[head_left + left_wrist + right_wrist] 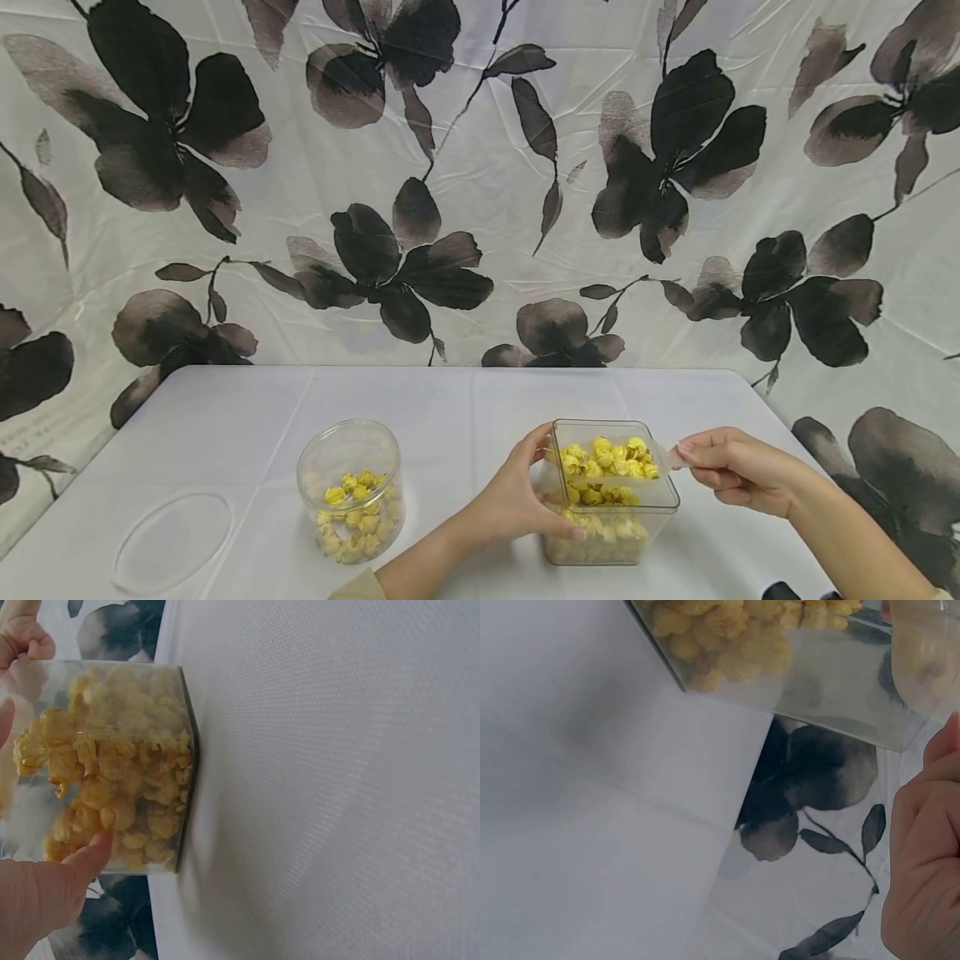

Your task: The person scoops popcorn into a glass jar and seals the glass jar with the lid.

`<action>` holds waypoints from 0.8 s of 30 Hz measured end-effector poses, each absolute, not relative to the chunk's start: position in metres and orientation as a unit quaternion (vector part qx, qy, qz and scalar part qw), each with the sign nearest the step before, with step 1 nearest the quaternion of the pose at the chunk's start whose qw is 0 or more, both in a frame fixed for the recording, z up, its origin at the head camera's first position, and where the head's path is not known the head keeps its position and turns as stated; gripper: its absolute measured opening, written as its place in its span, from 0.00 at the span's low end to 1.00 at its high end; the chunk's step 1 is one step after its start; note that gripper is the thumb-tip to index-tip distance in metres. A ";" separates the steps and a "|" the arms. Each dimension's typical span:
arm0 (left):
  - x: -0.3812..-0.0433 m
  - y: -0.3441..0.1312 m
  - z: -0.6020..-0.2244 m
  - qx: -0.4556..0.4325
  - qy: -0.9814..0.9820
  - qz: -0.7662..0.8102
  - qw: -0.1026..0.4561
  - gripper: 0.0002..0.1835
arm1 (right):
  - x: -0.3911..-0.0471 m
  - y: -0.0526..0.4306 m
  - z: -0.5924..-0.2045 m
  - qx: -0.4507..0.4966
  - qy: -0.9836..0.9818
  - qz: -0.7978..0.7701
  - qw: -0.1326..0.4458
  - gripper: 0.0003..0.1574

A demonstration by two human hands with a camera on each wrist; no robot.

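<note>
A clear square container (pixel 600 554) stands on the white table, partly filled with yellow popcorn (pixel 97 795). My left hand (pixel 504 493) grips its left side, thumb across the front wall and fingers round the back corner. At the container's right rim, my right hand (pixel 738 468) pinches the end of a translucent plastic scoop (pixel 919 664). The scoop's body reaches inside over the popcorn, with several pieces in it. Left of my left hand is a round clear jar (pixel 306 479), open at the top, holding more popcorn in its lower part.
A clear round lid (pixel 174 546) lies flat on the table (pixel 247 442) at the left. Behind the table's far edge hangs a white cloth (pixel 465 183) with dark flowers. Part of a black object (pixel 780 592) shows at the bottom right.
</note>
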State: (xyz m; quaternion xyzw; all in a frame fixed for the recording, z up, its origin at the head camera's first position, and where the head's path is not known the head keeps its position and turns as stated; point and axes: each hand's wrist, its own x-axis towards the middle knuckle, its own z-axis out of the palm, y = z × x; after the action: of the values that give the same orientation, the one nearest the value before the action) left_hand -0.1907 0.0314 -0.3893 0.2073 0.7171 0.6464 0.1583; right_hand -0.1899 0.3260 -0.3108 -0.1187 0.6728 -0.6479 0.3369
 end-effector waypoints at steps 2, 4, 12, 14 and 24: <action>-0.191 0.032 -0.389 0.207 0.717 0.646 0.158 0.61 | -0.190 0.326 -0.311 -0.118 0.673 -0.648 0.336 0.17; -0.191 0.032 -0.389 0.207 0.718 0.646 0.158 0.61 | -0.190 0.327 -0.310 -0.118 0.675 -0.647 0.335 0.18; -0.191 0.032 -0.391 0.207 0.718 0.646 0.154 0.61 | -0.190 0.325 -0.312 -0.127 0.676 -0.644 0.335 0.18; -0.191 0.032 -0.391 0.207 0.718 0.647 0.155 0.61 | -0.190 0.324 -0.312 -0.126 0.676 -0.645 0.333 0.18; -0.192 0.032 -0.392 0.210 0.718 0.645 0.156 0.61 | -0.190 0.326 -0.313 -0.123 0.666 -0.656 0.334 0.19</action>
State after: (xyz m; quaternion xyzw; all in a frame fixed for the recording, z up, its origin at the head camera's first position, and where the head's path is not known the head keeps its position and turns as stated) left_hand -0.1920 0.0323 -0.3917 0.2105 0.7177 0.6452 0.1557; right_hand -0.1901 0.3259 -0.3130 -0.1232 0.6659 -0.6558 0.3336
